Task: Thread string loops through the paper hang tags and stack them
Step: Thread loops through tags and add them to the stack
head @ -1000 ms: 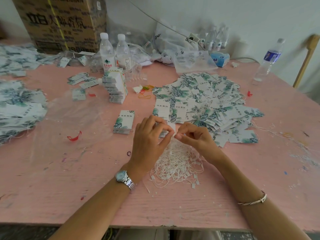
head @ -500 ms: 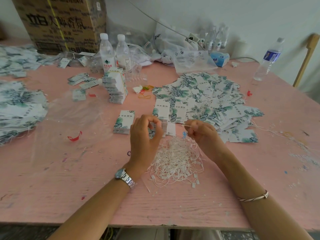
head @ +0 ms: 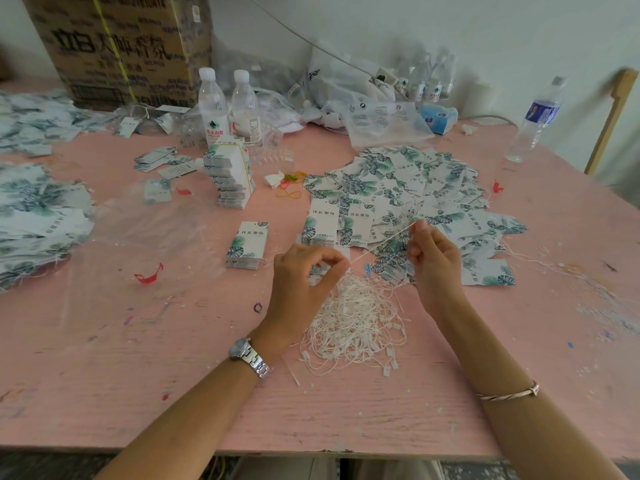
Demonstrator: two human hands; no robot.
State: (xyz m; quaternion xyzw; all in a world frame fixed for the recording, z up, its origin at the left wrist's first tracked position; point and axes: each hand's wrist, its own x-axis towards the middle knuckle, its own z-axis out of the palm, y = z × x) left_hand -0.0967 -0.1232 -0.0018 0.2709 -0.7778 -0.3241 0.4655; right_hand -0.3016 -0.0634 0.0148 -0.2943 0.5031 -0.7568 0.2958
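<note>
Moved right and farther up the table since half a second ago: right hand [head: 436, 258], fingertips pinching the far end of a white string [head: 381, 241] that is now drawn out longer and taut. Near end of that string pinched by the left hand [head: 304, 275], thumb and forefinger curled into a ring, other fingers bent; sits much where it was. Inside that ring shows a bit of a paper hang tag [head: 322, 269], mostly hidden; cannot tell whether the string runs through its hole. Just below both hands, on the pink table [head: 138, 375], lies a tangled pile of white string loops [head: 353, 323]. Left of the left hand, a small squared stack of tags [head: 247, 245]; beyond the hands, a wide loose heap of leaf-printed tags [head: 398, 188]. Farther back, a taller banded stack [head: 230, 178] in front of two water bottles [head: 213, 109], with a cardboard box [head: 121, 46] behind. Wears a watch [head: 249, 356] on the left wrist and a thin bracelet [head: 509, 394] on the right.
</note>
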